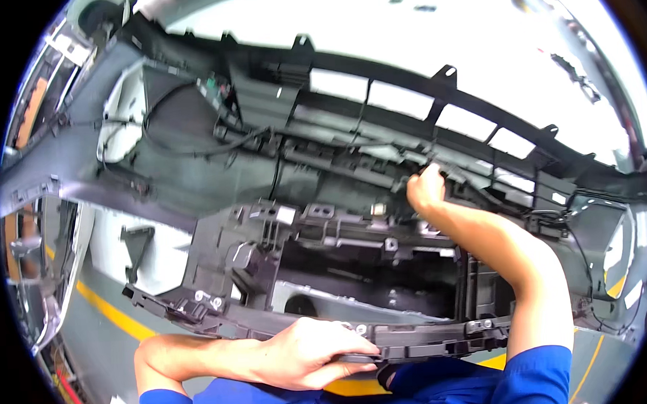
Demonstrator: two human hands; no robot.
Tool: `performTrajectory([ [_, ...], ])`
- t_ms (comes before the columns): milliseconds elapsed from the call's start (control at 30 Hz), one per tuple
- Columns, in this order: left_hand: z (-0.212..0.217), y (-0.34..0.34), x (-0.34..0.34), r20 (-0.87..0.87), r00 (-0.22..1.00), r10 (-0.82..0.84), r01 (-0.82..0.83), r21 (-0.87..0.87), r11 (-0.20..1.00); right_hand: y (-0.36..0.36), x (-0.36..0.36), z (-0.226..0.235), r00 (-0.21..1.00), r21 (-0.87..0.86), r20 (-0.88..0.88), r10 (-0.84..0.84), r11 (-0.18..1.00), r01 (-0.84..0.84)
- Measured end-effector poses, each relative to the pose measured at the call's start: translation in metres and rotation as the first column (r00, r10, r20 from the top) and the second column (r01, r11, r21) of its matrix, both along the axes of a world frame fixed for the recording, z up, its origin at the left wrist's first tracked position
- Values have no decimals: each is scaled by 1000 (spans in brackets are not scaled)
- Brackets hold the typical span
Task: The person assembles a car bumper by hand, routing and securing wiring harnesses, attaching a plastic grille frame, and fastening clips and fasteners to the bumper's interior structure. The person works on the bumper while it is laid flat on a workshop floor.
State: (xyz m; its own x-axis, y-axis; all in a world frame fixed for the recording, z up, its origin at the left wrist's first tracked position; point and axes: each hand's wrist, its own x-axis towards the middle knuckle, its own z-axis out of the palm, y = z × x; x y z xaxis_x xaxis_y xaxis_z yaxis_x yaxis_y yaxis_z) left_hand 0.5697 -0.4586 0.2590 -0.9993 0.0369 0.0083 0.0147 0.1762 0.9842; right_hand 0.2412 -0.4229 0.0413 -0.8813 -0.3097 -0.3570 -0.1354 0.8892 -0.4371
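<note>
A large dark grey plastic dashboard frame lies in front of me with its back side up, showing black cables, clips and brackets. My left hand rests on the near lower bar of the frame, fingers curled over its edge. My right hand reaches deep into the frame's middle and is closed around a black cable or clip there; its fingertips are hidden. Both arms wear blue short sleeves.
A rectangular opening in the frame lies between my hands. Black wiring loops across the upper left part. Beneath is a grey floor with a yellow line. Metal stand parts rise at the left.
</note>
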Motion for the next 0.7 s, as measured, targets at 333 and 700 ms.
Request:
performTrajectory([
  [333, 29, -3, -17, 74, 997, -6, 4, 18, 1000, 43, -67, 67, 814, -28, 530, 237, 964, -263],
  [700, 3, -24, -20, -126, 991, -37, 31, -49, 998, 13, -75, 196, 794, -308, 466, 391, 913, -269],
])
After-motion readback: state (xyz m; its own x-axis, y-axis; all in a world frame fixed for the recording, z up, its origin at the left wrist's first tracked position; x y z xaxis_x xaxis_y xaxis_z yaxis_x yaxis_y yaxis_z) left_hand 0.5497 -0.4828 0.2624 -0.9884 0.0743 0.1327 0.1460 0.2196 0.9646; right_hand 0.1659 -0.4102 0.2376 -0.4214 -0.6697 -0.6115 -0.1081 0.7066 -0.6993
